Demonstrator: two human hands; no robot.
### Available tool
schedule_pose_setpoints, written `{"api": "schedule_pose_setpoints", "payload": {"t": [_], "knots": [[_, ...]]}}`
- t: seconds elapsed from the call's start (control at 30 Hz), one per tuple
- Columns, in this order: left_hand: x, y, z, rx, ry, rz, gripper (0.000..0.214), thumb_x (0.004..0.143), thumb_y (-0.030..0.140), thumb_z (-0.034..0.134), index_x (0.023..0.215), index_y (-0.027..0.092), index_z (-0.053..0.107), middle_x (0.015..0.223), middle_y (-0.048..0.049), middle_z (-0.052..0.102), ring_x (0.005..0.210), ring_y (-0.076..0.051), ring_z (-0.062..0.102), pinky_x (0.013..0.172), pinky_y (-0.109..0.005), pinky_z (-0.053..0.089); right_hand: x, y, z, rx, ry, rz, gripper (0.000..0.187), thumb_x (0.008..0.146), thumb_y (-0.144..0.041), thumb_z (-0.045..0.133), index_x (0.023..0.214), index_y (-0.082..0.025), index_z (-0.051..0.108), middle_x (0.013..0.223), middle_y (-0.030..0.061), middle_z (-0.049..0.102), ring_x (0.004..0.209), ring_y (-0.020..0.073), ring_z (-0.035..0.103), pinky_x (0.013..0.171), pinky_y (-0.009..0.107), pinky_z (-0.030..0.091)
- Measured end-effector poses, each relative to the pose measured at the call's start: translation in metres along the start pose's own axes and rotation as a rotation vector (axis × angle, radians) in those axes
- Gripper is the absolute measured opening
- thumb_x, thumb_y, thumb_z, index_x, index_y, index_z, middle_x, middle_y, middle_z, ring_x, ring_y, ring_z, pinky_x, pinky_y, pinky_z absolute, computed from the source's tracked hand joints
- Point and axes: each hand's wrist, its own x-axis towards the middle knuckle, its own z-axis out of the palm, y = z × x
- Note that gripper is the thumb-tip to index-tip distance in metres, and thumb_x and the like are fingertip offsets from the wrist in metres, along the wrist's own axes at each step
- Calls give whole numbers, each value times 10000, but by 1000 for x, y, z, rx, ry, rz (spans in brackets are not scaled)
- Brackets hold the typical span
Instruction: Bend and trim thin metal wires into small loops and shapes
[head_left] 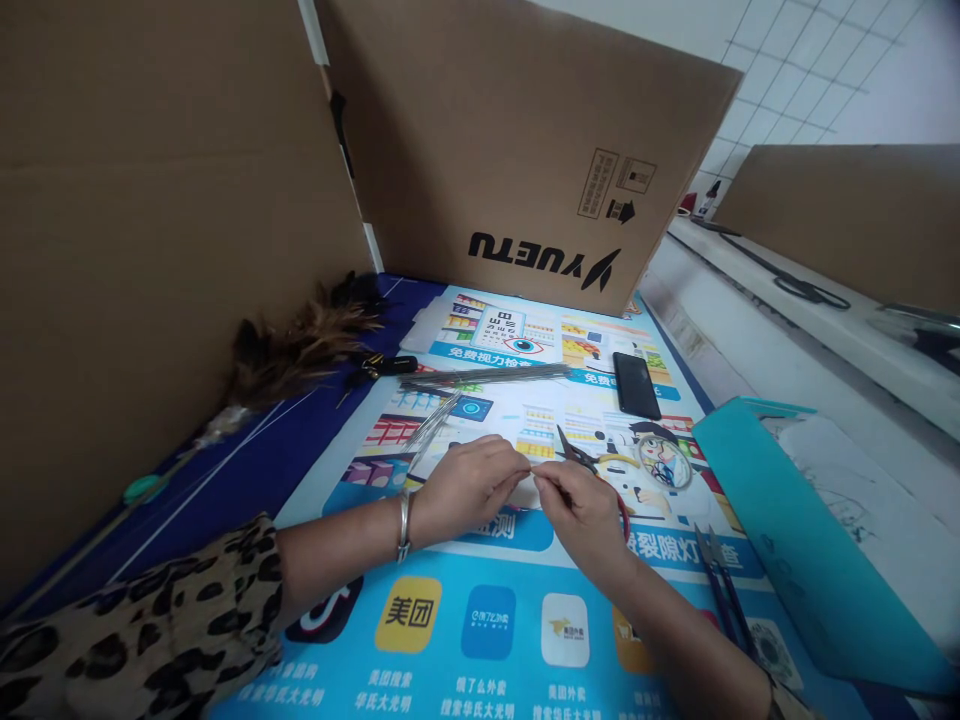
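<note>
My left hand (476, 485), with a silver bangle (404, 525) at the wrist, is closed with its fingertips in a pinch. Opposite it, my right hand (583, 510) pinches too, and the fingertips nearly meet. Whatever lies between them is too thin to make out. Pliers (576, 450) with dark jaws lie just behind my right hand, which partly covers their handles. Beyond the hands, a bundle of thin metal wires (487, 375) lies across the printed mat, and a smaller bunch of short wires (433, 428) rests left of centre.
A round clear dish (664, 462) and a black phone (636, 386) lie to the right. Scissors (724, 585) rest near a teal folder (817, 560). On the left are a black-handled tool (390, 366) and brown feathers (300, 345). Cardboard walls (510, 150) stand behind and left.
</note>
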Motion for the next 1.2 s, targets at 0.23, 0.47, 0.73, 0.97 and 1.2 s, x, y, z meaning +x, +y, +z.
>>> {"api": "schedule_pose_setpoints", "payload": {"t": [0.23, 0.47, 0.73, 0.97, 1.2], "knots": [[-1, -1, 1, -7, 8, 7, 194, 854, 189, 407, 899, 149, 592, 789, -49, 597, 762, -153, 515, 671, -274, 401, 0, 2, 1, 33, -25, 35, 188, 830, -191, 465, 939, -216, 616, 940, 42, 635, 881, 162, 577, 775, 275, 452], [7, -3, -5, -162, 108, -189, 162, 842, 199, 445, 844, 162, 602, 790, -30, 612, 779, -137, 530, 709, -258, 393, -3, 4, 8, 234, -14, 317, 200, 811, -282, 509, 991, -205, 549, 780, 19, 609, 670, 135, 566, 591, 232, 445], [9, 3, -6, -642, -71, -421, 204, 830, 298, 470, 835, 158, 618, 791, -18, 606, 729, -121, 527, 650, -224, 393, 3, 4, 1, 456, -28, 410, 175, 832, -350, 485, 830, -184, 539, 628, -26, 515, 532, 85, 462, 508, 201, 383], [9, 5, -4, -1147, -189, -644, 273, 795, 393, 523, 816, 129, 586, 697, -6, 564, 533, -56, 394, 490, -183, 276, -2, 4, 3, 376, -37, 378, 183, 814, -355, 515, 857, -184, 565, 651, -14, 533, 556, 97, 478, 517, 211, 396], [10, 10, -11, -1222, -206, -639, 284, 769, 401, 554, 749, 119, 581, 629, 3, 534, 507, -51, 379, 483, -189, 266, 0, 0, 0, 329, -18, 342, 193, 812, -354, 514, 863, -182, 585, 662, 0, 553, 560, 108, 484, 522, 222, 407]]}}
